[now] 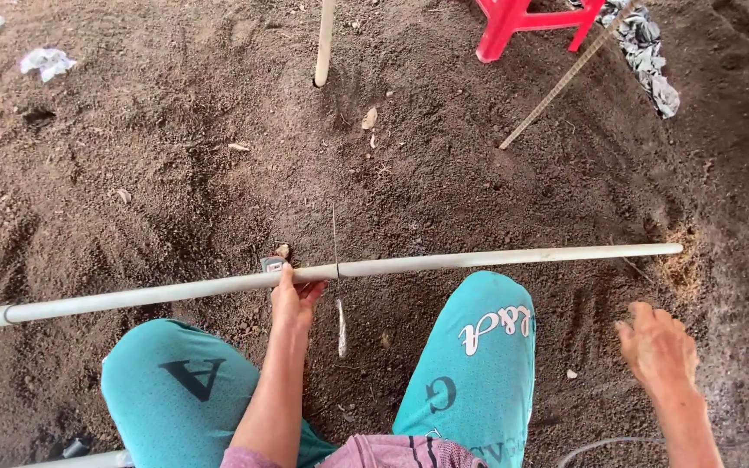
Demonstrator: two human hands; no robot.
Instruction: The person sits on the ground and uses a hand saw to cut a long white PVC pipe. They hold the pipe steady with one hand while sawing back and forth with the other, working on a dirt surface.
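I squat on dark soil, my knees in teal trousers (175,381). A long white pipe (496,257) lies across the ground in front of me. My left hand (292,302) rests on the pipe near its middle, thumb pressed over it. Just right of that hand a thin metal blade (341,329) crosses the pipe, its far end pointing away from me. A small grey object (272,261) sits in the dirt beside my left thumb. My right hand (657,347) hovers over the soil at the right with fingers spread, holding nothing, below the pipe's right end.
A white pipe (324,43) stands upright in the soil ahead. A red plastic stool (517,22), a leaning ribbed steel rod (565,80) and crumpled sheeting (648,52) are at the top right. Paper scraps (45,61) lie top left. Another pipe (88,459) lies bottom left.
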